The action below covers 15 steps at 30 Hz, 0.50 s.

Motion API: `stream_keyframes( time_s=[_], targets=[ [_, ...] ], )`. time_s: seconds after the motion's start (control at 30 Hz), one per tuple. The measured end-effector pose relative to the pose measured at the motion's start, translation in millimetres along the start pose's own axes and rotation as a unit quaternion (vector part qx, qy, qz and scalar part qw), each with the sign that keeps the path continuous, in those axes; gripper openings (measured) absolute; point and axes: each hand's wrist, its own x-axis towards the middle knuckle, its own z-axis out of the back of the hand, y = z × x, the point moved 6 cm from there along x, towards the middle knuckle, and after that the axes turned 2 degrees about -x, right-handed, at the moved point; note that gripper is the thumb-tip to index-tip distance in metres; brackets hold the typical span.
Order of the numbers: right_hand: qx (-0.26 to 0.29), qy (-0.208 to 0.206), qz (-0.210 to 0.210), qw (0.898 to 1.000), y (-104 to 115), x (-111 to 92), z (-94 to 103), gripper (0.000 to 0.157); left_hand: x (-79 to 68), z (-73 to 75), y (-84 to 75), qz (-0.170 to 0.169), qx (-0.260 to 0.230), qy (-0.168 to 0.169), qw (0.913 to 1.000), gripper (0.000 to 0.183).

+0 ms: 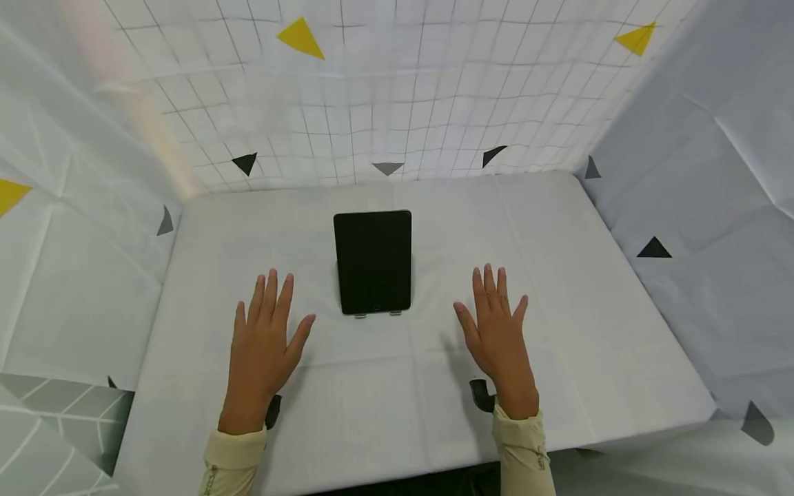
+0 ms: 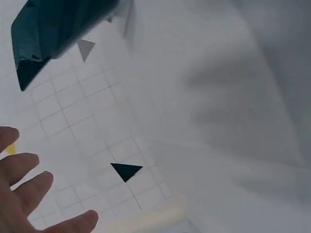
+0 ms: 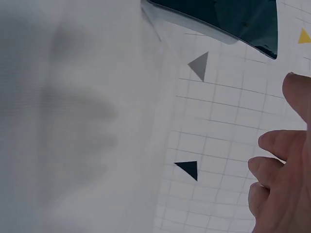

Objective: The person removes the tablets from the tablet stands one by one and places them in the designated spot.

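Note:
A black tablet [image 1: 373,262] leans upright on a small stand [image 1: 395,313] at the middle of the table, its screen dark. Left of it my left hand [image 1: 263,351] is held palm down with fingers straight and thumb spread, holding nothing. My right hand [image 1: 499,341] is on the tablet's other side, fingers also stretched out and nothing in it. Both hands are apart from the tablet. Part of the tablet [image 2: 58,29] shows at the top of the left wrist view, and its lower edge [image 3: 228,19] at the top of the right wrist view.
The table [image 1: 347,406] has a white cloth cover. Behind it hangs a white sheet with a grid [image 1: 397,103] and black, grey and yellow triangles. Grey-white sheets [image 1: 713,172] close off the sides. Dark wrist straps or mounts [image 1: 482,395] show by both wrists.

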Motion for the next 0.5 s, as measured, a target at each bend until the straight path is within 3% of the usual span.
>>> stream_keyframes(
  time_s=[0.33,0.5],
  targets=[
    [0.069,-0.048,0.056,0.995,16.9,27.7,12.9,0.069,31.0,-0.4,-24.9,-0.017,-0.085,-0.042,0.9954,0.074],
    [0.117,-0.098,0.098,0.983,33.7,47.2,12.3,0.062,45.7,-12.2,-32.3,0.004,-0.172,-0.045,0.9841,0.062]
  ],
)
